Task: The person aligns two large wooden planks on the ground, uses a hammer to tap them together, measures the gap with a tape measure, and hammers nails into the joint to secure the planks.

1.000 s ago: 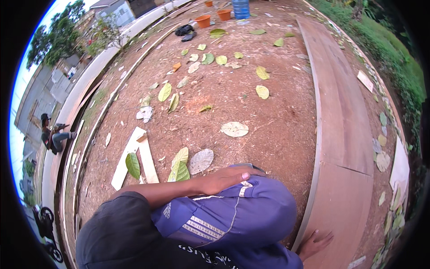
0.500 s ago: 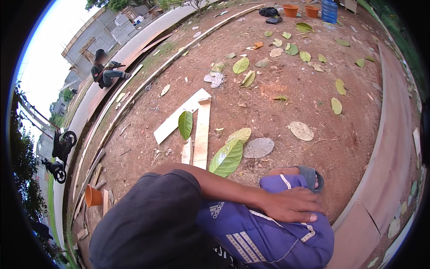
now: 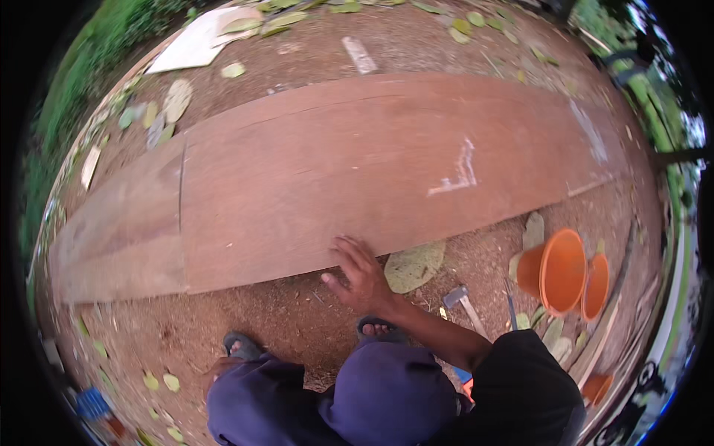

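A long reddish-brown wooden board (image 3: 320, 171) lies across the ground before me, with pale chalk-like marks toward its right end. My right hand (image 3: 361, 276) reaches to its near edge, fingers apart and holding nothing; whether they touch the wood I cannot tell. Beside my left knee a small patch of skin, perhaps my left hand (image 3: 218, 369), shows low down, its fingers hidden or blurred. Right of my right forearm a hammer (image 3: 456, 296) lies on the soil, with a thin dark tool (image 3: 511, 303) close by. A large leaf (image 3: 416, 265) rests against the board's near edge.
Orange buckets (image 3: 563, 271) stand at the right, with another orange pot (image 3: 597, 388) nearer me. A white panel (image 3: 195, 43) lies at the far left. Fallen leaves and wood strips litter the reddish soil. A blue object (image 3: 91, 404) sits at the lower left.
My view has swung from the leaf-strewn ground and a seated person to the long board. Earlier my left hand rested on my knee; now my right hand is stretched out at the board.
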Available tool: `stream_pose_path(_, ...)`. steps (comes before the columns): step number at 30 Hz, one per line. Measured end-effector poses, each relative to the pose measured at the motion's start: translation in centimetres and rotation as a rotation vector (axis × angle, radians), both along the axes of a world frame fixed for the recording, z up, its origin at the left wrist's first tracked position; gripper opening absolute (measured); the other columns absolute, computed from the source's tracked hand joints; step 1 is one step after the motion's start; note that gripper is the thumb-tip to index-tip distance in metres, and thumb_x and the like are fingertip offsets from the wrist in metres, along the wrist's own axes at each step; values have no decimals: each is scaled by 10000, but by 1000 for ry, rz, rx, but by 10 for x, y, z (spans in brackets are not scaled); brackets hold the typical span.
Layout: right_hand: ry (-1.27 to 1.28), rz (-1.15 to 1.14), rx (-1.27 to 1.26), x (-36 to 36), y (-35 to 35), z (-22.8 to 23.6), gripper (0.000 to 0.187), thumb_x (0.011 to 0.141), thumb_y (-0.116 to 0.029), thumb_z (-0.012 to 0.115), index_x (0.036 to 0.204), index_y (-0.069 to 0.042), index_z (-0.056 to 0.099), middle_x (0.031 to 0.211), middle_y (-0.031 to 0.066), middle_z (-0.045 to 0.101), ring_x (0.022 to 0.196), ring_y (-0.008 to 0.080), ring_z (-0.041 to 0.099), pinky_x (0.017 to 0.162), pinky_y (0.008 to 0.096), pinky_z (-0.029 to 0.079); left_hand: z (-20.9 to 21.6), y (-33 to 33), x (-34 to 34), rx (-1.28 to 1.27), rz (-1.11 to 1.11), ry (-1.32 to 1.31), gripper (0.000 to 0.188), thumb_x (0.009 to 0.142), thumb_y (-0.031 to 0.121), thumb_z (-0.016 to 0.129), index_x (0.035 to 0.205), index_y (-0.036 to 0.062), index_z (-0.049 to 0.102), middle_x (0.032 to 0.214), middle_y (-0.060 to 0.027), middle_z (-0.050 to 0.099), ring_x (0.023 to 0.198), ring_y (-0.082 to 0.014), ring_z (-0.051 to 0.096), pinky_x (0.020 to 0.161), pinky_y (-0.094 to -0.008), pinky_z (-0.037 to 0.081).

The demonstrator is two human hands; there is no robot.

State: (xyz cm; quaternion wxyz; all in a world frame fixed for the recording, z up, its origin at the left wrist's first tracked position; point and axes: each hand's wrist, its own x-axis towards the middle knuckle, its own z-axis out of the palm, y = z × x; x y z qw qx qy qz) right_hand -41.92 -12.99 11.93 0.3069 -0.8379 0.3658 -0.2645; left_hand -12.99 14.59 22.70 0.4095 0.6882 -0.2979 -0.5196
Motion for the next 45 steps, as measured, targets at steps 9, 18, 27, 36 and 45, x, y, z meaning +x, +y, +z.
stream_pose_path(9, 132, -1203, -78, -288, 129, 10, 627, 945, -268, 717, 1443, 26, 475, 1471, 277, 461, 1386, 435, 454, 1162, 505, 378, 61, -292, 20, 89, -339, -109, 469, 1041, 381, 509, 1324, 18, 600, 1193, -127, 678, 1098, -286, 654, 981, -450, 514)
stream_pose_path(18, -619, -2048, 136, -412, 82, 17, 345, 904, 3, 519, 1241, 42, 459, 1184, 336, 627, 1143, 518, 617, 993, 509, 479, 27, -447, -213, -42, -1110, -525, 422, 1053, 339, 577, 1336, 28, 611, 1167, -95, 672, 1084, -225, 644, 978, -398, 495)
stream_pose_path(27, -931, -1989, 89, -305, 92, -28, 540, 1018, -101, 566, 1466, 13, 289, 1414, 297, 494, 1336, 404, 538, 1092, 455, 436, -104, -416, -264, -192, -1663, -1113, 898, 949, 383, 706, 1580, -12, 204, 1620, -341, 154, 1497, -528, 189, 1208, -574, 250)
stream_pose_path(36, 138, -1935, 231, -333, 325, -16, 695, 937, -309, 703, 1462, 33, 402, 1466, 320, 456, 1372, 448, 475, 1138, 484, 415, -89, -393, -269, -320, -1626, -960, 749, 994, 297, 656, 1584, 3, 300, 1646, -294, 225, 1527, -455, 224, 1239, -526, 237)
stream_pose_path(45, 461, -1473, 1265, -341, 436, -46, 658, 767, -565, 767, 1259, -134, 695, 1122, 191, 744, 1069, 363, 716, 938, 508, 557, -35, -356, -248, -565, -1333, -812, 512, 942, 201, 687, 1370, -42, 545, 1366, -296, 564, 1297, -450, 532, 1103, -480, 439)
